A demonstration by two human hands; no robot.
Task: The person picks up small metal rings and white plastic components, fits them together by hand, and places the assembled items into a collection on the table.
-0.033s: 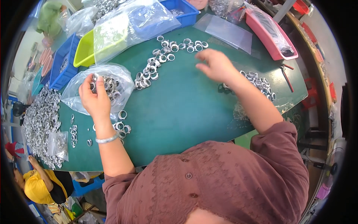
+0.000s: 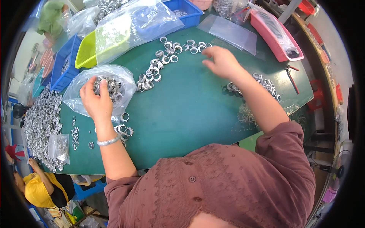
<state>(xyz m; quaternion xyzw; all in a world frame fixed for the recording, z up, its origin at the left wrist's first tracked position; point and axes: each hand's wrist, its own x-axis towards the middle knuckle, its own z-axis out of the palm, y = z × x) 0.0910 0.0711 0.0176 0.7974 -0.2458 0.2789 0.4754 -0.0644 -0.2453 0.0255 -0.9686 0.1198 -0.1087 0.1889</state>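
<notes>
My left hand (image 2: 96,99) reaches into the mouth of a clear plastic bag (image 2: 74,95) on the green table. Its thumb and fingers are apart, touching or just above the silvery metal rings (image 2: 113,89) inside. My right hand (image 2: 224,64) is over the table, thumb and forefinger spread, with nothing visible between them. Its fingertips are close to the right end of a curved row of metal rings (image 2: 155,71). Another pile of rings (image 2: 270,89) lies beside my right forearm, which partly covers it. A few more rings (image 2: 124,117) sit beside my left wrist.
A large heap of small metal parts (image 2: 42,125) covers the table's left side. Behind are a lime-green basket (image 2: 85,51), a blue bin (image 2: 57,78) and clear plastic sheeting (image 2: 114,41). At right stand a pink tray (image 2: 272,41) and red-handled pliers (image 2: 292,79). Other people work nearby.
My left thumb and fingers have parted, and the ring they held is no longer between them. My right hand has shifted slightly to the right.
</notes>
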